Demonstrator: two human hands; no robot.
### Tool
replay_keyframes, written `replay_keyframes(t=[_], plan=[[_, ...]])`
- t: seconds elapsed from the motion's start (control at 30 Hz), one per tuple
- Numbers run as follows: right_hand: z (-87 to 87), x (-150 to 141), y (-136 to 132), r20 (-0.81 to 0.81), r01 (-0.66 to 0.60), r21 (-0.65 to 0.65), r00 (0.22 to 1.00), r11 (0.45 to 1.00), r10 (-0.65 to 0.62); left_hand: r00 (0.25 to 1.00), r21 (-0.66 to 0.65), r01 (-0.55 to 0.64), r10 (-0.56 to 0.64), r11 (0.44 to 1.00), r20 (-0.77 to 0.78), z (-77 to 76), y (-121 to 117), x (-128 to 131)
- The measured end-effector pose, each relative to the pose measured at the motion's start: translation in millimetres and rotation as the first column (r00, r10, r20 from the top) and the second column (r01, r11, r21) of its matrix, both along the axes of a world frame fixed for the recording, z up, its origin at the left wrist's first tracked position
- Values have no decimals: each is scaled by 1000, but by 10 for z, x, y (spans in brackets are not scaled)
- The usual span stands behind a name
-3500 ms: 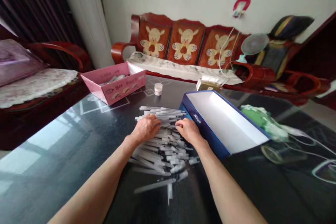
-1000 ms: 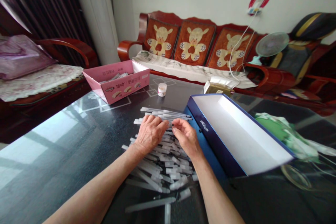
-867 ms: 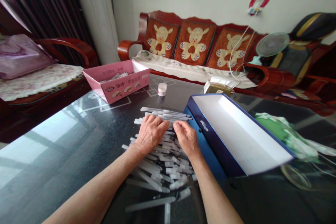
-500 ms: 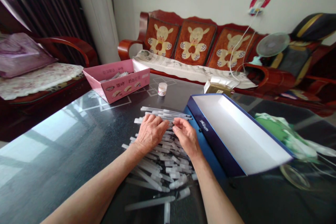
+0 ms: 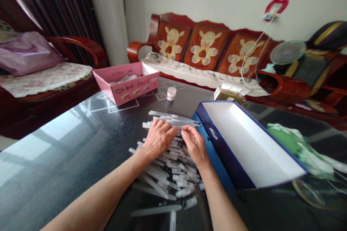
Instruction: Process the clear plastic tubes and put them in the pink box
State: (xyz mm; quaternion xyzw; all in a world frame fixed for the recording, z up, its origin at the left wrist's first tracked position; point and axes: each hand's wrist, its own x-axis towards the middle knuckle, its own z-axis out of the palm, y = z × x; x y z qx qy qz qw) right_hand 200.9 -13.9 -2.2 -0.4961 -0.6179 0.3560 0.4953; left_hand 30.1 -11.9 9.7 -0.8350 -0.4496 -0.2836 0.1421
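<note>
A loose pile of thin white plastic sticks point(image 5: 173, 177) lies on the dark glass tabletop point(image 5: 67, 140), most pointing left-right across my view, a few lying apart near the bottom. My left hand point(image 5: 159, 139) curls down over the upper part of the pile, its fingers pressed onto the sticks. Close beside it, my right hand point(image 5: 193, 145) pinches at sticks with its fingertips, between the pile and a long blue box point(image 5: 217, 144) with a white inside. The sticks under my palms are hidden.
A pink cardboard box point(image 5: 126, 92) holding packets and a small white jar point(image 5: 171, 93) stand beyond the pile. A tan packet point(image 5: 229, 95) sits behind the blue box, and a green-and-white bag point(image 5: 295, 151) lies to its right. A red wooden sofa point(image 5: 206, 50) stands behind the table.
My hands have drawn closer together over the top of the pile since the earliest frame. The whole scene has shifted slightly in view, with my head moving.
</note>
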Motion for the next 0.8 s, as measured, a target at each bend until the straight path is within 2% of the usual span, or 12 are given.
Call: replay_keyframes(t=[0.13, 0.4, 0.6, 0.8], plan=[[34, -1, -6, 92, 13, 25, 996, 1000, -16, 1000, -7, 6, -6, 1000, -1, 2, 4, 2], [18, -4, -9, 20, 10, -5, 1000, 1000, -10, 1000, 6, 0, 0, 1000, -10, -12, 10, -3], [36, 0, -5, 132, 12, 25, 991, 1000, -15, 1000, 6, 8, -8, 1000, -5, -2, 7, -2], [34, -4, -14, 31, -3, -39, 1000, 999, 4, 1000, 11, 7, -7, 1000, -10, 0, 9, -5]])
